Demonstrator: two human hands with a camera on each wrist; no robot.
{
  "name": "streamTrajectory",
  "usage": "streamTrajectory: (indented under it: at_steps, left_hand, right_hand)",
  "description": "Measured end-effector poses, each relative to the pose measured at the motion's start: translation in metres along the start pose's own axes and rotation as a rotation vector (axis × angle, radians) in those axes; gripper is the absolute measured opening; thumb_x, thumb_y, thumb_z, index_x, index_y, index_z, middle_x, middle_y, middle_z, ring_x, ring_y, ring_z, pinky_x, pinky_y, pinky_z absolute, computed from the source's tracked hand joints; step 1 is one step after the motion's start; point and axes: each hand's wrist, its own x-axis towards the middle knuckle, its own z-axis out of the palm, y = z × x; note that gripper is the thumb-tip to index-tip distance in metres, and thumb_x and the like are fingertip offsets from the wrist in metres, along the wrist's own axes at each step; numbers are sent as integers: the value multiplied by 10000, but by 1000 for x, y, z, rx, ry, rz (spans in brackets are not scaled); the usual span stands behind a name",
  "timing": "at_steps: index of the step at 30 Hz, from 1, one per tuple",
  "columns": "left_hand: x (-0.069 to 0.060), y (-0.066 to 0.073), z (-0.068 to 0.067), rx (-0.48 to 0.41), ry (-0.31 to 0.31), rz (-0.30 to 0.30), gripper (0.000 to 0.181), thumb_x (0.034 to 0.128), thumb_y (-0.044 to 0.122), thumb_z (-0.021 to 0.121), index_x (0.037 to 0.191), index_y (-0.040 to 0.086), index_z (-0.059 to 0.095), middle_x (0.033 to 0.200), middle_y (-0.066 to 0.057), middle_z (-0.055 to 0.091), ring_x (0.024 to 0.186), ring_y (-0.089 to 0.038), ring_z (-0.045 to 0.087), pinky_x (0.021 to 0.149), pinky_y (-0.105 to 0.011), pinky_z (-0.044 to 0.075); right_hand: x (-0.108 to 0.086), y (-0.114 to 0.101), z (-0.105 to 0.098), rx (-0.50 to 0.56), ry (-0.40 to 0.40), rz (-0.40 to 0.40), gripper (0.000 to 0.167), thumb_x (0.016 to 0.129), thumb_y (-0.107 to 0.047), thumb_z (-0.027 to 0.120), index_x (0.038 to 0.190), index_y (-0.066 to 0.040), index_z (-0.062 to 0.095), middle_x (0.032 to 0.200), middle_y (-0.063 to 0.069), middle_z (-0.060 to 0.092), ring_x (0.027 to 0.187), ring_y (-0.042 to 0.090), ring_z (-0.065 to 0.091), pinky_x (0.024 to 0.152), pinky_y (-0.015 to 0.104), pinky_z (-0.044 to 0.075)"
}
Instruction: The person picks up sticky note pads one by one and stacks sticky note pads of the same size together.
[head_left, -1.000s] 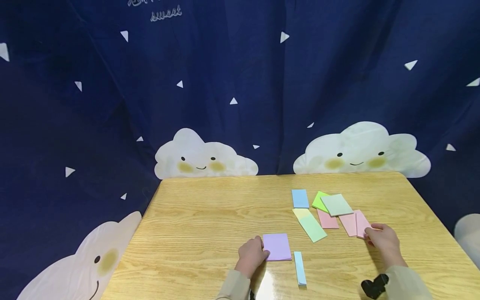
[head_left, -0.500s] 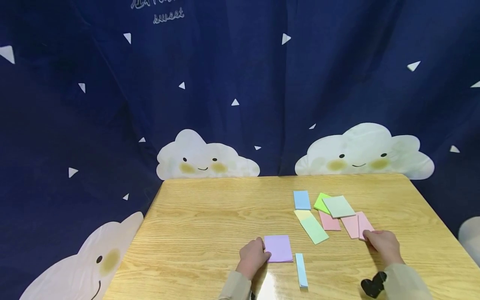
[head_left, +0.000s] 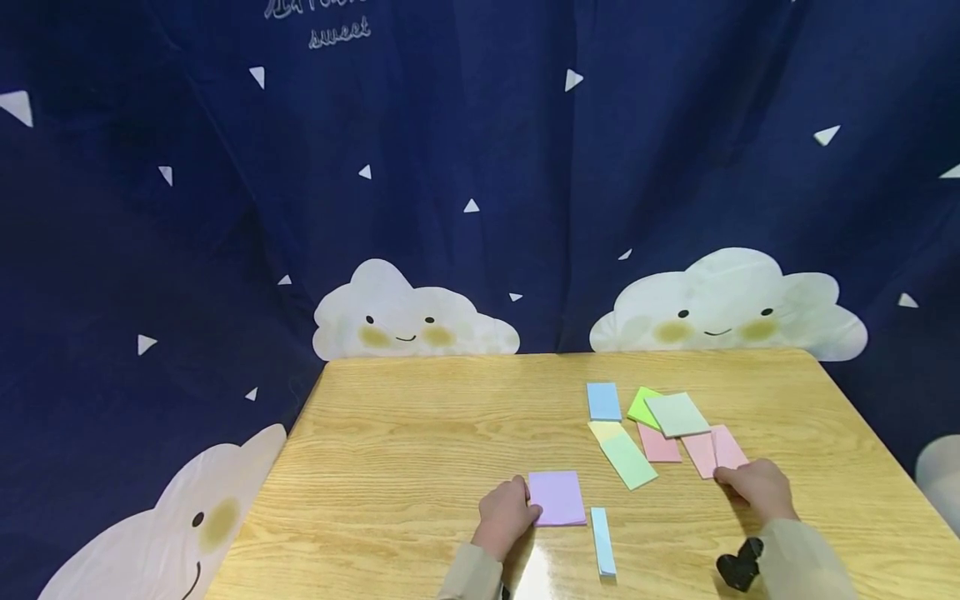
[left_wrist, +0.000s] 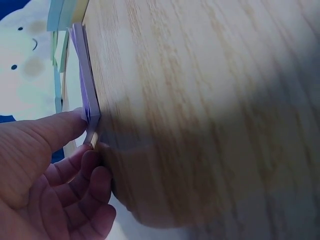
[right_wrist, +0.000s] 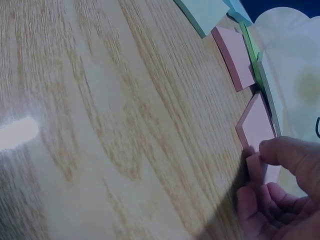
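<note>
A square purple pad (head_left: 557,498) lies near the front of the table, its left edge pinched by the left hand (head_left: 507,510). The left wrist view has the thumb on the purple pad (left_wrist: 86,75) and curled fingers below. At the right, the right hand (head_left: 759,487) holds the near end of a pink pad (head_left: 729,448), which overlaps another pink pad (head_left: 700,452). In the right wrist view, thumb and fingers pinch the small near end of the pink pad (right_wrist: 256,168), beside the other pink pad (right_wrist: 256,120).
Behind the hands are a blue pad (head_left: 603,402), a bright green pad (head_left: 641,408), a grey-green pad (head_left: 677,414), a darker pink pad (head_left: 660,443) and a light green pad (head_left: 628,460) touching a yellow one (head_left: 603,430). A narrow light blue strip (head_left: 603,542) lies right of the purple pad.
The right hand has shifted a little left along the near end of the pink pad, which now overlaps its pink neighbour more at the near end. The left hand keeps its hold.
</note>
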Motion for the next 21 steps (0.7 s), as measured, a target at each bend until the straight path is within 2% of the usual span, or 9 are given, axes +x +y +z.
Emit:
streamTrajectory:
  at_steps: [6, 13, 21]
  left_hand:
    - [0, 0, 0, -4, 7, 0, 274, 731, 280, 706, 701, 131, 478, 613, 36, 459, 547, -128, 463, 498, -322, 383]
    - [0, -1, 1, -10, 9, 6, 270, 727, 270, 707, 700, 131, 478, 611, 35, 460, 547, -128, 461, 495, -323, 383]
    - [1, -1, 1, -10, 5, 10, 275, 726, 274, 711, 699, 128, 479, 617, 33, 470, 555, -133, 469, 502, -323, 385]
  right_hand:
    - [-4, 2, -2, -5, -38, -25, 319, 708, -234, 589, 432, -122, 476, 401, -27, 417, 437, 141, 421, 554, 286, 282]
    - [-1, 4, -4, 55, -106, 63, 270, 699, -230, 609, 491, -89, 508, 440, -15, 426, 449, 138, 427, 538, 285, 313]
    - [3, 8, -6, 96, -166, 56, 284, 710, -294, 571, 546, -64, 539, 481, -2, 448, 472, 142, 431, 542, 288, 317]
